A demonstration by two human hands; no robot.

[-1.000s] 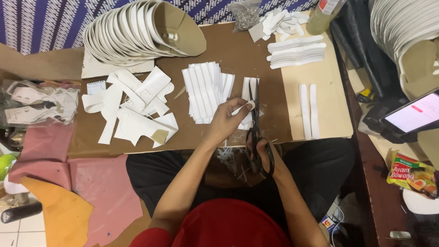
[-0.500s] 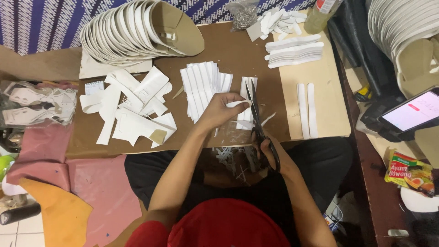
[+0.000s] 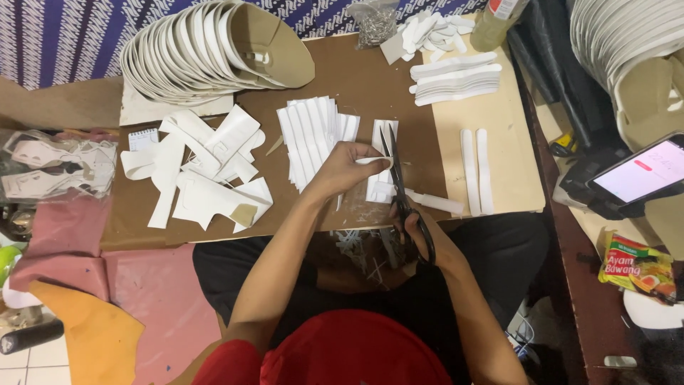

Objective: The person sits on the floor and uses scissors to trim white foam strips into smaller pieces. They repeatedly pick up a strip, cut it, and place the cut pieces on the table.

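At the near edge of a brown cardboard work surface [image 3: 356,78], the person's left hand [image 3: 347,167] is curled, pinching a narrow white strip [image 3: 373,161] between thumb and fingertips. The right hand [image 3: 420,235], lower and partly over the lap, is closed through the handles of black scissors [image 3: 400,191]; the blades point away from the body, and their tips lie just beside the held strip, with the blades nearly together. Just beyond the left hand lies a fanned pile of white rectangular strips [image 3: 313,135]. To the left of that pile, larger white cut pieces [image 3: 206,171] lie scattered and overlapping. At the far left of the surface stands a curved row of nested white-and-tan cap brims [image 3: 214,50]. To the right, on a pale board [image 3: 499,142], lie two long white strips [image 3: 476,171] side by side, and farther back a stack of rounded white strips [image 3: 452,77]. White offcuts [image 3: 360,246] rest on the dark lap below the table edge.
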